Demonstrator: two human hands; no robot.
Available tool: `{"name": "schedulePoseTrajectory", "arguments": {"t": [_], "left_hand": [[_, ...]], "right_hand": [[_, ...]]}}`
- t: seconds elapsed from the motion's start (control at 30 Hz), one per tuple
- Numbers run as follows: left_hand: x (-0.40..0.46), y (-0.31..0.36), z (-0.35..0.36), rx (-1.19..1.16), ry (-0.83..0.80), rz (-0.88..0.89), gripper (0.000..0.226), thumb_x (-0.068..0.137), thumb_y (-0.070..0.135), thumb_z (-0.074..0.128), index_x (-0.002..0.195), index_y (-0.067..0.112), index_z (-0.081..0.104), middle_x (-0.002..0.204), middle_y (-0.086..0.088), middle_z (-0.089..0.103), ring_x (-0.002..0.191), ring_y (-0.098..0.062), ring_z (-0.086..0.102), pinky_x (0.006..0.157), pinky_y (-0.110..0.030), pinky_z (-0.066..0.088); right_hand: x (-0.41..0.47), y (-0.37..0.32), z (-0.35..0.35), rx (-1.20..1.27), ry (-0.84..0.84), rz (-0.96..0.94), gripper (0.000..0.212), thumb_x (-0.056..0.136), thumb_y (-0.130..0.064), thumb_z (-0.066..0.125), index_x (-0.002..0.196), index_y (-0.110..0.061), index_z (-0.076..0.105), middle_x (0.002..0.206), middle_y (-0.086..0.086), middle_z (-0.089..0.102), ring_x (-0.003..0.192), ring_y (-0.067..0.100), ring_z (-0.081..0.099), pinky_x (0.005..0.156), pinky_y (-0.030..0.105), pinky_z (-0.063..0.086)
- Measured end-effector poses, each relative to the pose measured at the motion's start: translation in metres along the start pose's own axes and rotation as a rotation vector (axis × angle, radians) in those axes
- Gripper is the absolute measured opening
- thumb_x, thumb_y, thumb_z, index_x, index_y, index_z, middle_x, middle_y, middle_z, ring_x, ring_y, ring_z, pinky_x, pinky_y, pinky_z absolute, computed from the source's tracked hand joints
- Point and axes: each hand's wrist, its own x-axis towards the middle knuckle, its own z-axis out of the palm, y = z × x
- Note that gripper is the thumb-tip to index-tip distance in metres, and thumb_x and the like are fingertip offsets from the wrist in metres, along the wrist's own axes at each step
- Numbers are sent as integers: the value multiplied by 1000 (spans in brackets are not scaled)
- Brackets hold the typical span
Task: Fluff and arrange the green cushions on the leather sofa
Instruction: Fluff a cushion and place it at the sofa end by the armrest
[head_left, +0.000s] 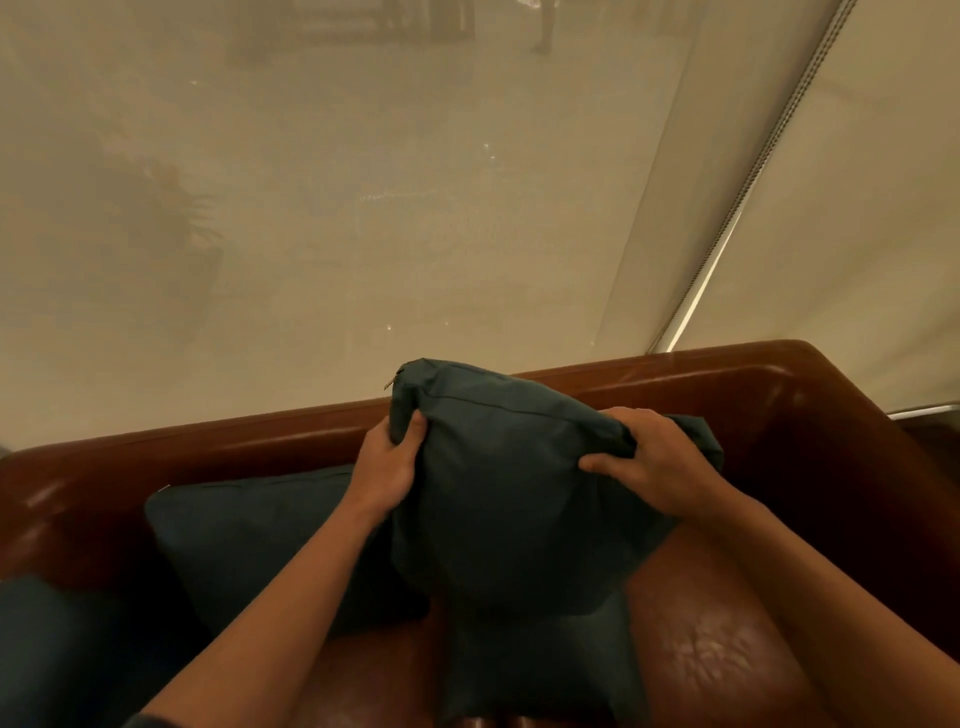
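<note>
A dark green cushion (514, 499) stands upright in the middle of the brown leather sofa (727, 639), its zipped edge on top. My left hand (387, 465) grips its upper left corner. My right hand (649, 462) pinches its upper right edge. A second green cushion (249, 540) leans against the sofa back to the left, partly behind my left forearm. A third green cushion (57, 649) shows at the lower left edge. Another green cushion (540, 670) lies flat on the seat under the held one.
The sofa back (675, 382) curves round into an armrest on the right. Behind it hangs a sheer beige blind (363, 208) over a window, with a bead chain (753, 176) running down at the right.
</note>
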Motion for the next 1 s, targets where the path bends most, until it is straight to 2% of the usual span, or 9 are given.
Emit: {"name": "schedulePoseTrajectory", "arguments": {"t": [0.17, 0.3, 0.4, 0.53, 0.6, 0.7, 0.83, 0.9, 1.0], "left_hand": [[-3, -6, 32, 15, 77, -4, 42, 101, 48, 47, 92, 15, 70, 87, 1, 72, 81, -11, 66, 66, -27, 46], [2, 0, 52, -8, 165, -32, 49, 102, 48, 46, 90, 6, 68, 84, -8, 70, 78, -18, 64, 66, -34, 48], [10, 10, 70, -20, 179, -34, 50, 102, 49, 46, 95, 6, 69, 89, -8, 71, 81, -18, 65, 71, -37, 49], [21, 24, 110, -10, 171, -26, 58, 101, 52, 47, 93, -2, 67, 87, -14, 69, 78, -22, 63, 69, -37, 47], [26, 30, 134, 2, 163, -35, 56, 101, 53, 47, 88, 2, 67, 85, -11, 69, 77, -21, 63, 67, -35, 46], [35, 41, 174, 46, 154, -42, 56, 98, 58, 47, 84, 8, 67, 82, -11, 69, 77, -21, 64, 65, -33, 45], [50, 59, 235, 156, 80, -12, 45, 103, 51, 43, 74, 20, 59, 71, 1, 60, 68, -13, 56, 59, -30, 37], [61, 63, 267, 188, 12, 12, 43, 103, 51, 42, 84, 20, 64, 80, 3, 64, 75, -10, 59, 63, -29, 41], [77, 61, 319, 197, -92, 36, 52, 104, 52, 36, 125, 15, 66, 114, 7, 68, 103, -8, 62, 88, -26, 48]], "right_hand": [[-17, 17, -4, -59, -196, 157, 61, 76, -59, 78, 126, -29, 61, 115, -14, 63, 104, 5, 59, 95, 37, 54], [-32, 36, -15, -28, -137, 179, 74, 77, -73, 68, 137, -31, 57, 120, -14, 62, 107, 4, 58, 97, 34, 53], [-38, 65, -30, -102, -107, 214, 91, 73, -92, 53, 142, -33, 53, 124, -13, 63, 109, 5, 58, 102, 42, 50], [-51, 100, -47, -190, -225, 234, 123, 63, -101, 47, 161, -33, 20, 149, -4, 49, 125, 16, 53, 111, 41, 43], [-57, 117, -55, -183, -229, 214, 123, 64, -101, 46, 162, -36, 11, 154, -5, 45, 128, 19, 54, 108, 39, 46], [-63, 148, -73, -135, -166, 190, 110, 69, -97, 44, 159, -38, 22, 148, -10, 53, 124, 18, 60, 103, 40, 51], [-73, 190, -107, -110, -98, 186, 92, 80, -83, 55, 155, -33, 36, 138, -11, 62, 117, 17, 64, 97, 39, 54], [-81, 213, -127, -109, -73, 207, 85, 82, -75, 61, 152, -33, 39, 131, -11, 66, 112, 16, 66, 93, 37, 55], [-96, 248, -152, -112, -58, 268, 83, 82, -72, 66, 150, -32, 42, 123, -11, 69, 107, 16, 68, 88, 35, 56]]}}
